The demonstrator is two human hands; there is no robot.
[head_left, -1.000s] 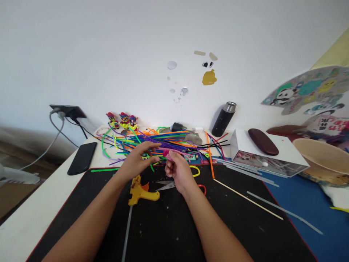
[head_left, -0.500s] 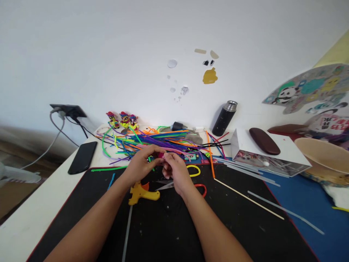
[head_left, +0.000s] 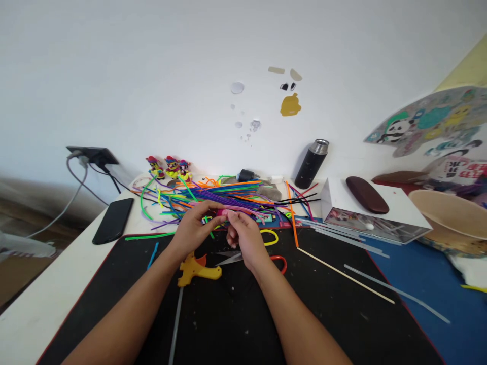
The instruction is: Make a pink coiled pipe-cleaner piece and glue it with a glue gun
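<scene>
My left hand (head_left: 197, 224) is closed, its thumb and fingers pinching a small magenta piece (head_left: 220, 212). Right beside it, my right hand (head_left: 245, 237) pinches at the same piece, fingertips touching those of the left. Most of the piece is hidden by the fingers, so its shape cannot be made out. Under the hands, on the black mat (head_left: 228, 324), lie scissors (head_left: 230, 258) with one yellow and one red handle loop. A yellow hot glue gun (head_left: 201, 270) rests below my left hand, a clear glue stick (head_left: 175, 324) running from its back end.
Behind the hands spreads a heap of coloured pipe cleaners (head_left: 224, 192), with several small figures (head_left: 172, 166) at its left. A phone (head_left: 113, 220) lies left. A black flask (head_left: 312, 165), a white box (head_left: 403, 208), a wooden stick (head_left: 346, 275) and glue sticks (head_left: 350, 238) are right.
The fingers have shifted slightly around the magenta piece, the left hand's fingers now lying further over it. The whole view has moved a little; the objects on the table stay put.
</scene>
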